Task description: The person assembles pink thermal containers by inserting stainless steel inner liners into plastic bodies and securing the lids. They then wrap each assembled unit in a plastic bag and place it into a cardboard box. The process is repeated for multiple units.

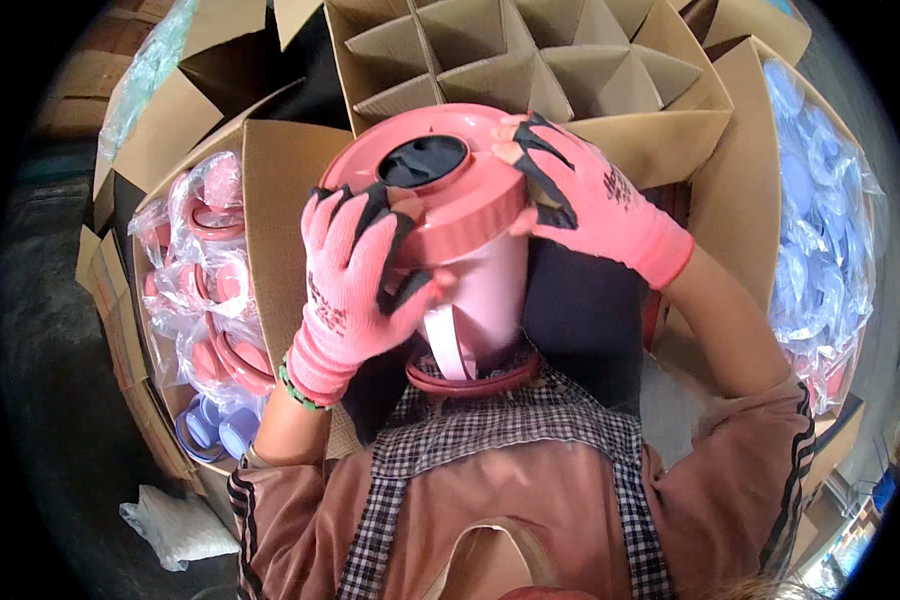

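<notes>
A large pink jug [497,290] stands upright in my lap, its pale handle [448,345] facing me. On its top sits a darker pink, wide-rimmed lid [470,215] with a dark round centre [423,161]. My left hand [355,265], in a pink glove with dark fingertips, grips the lid's left side, thumb low against the jug. From the right, my right hand [585,195], gloved alike, holds the rim, fingertips on top and thumb at the side. A dark pink ring [473,382] shows around the jug's foot.
Ahead is a cardboard box with dividers [530,75]. At my left, an open box holds pink looped parts in clear plastic [210,270] and blue parts [220,425]. Bagged blue parts [815,200] fill a box at right. A plastic bag [178,527] lies at lower left.
</notes>
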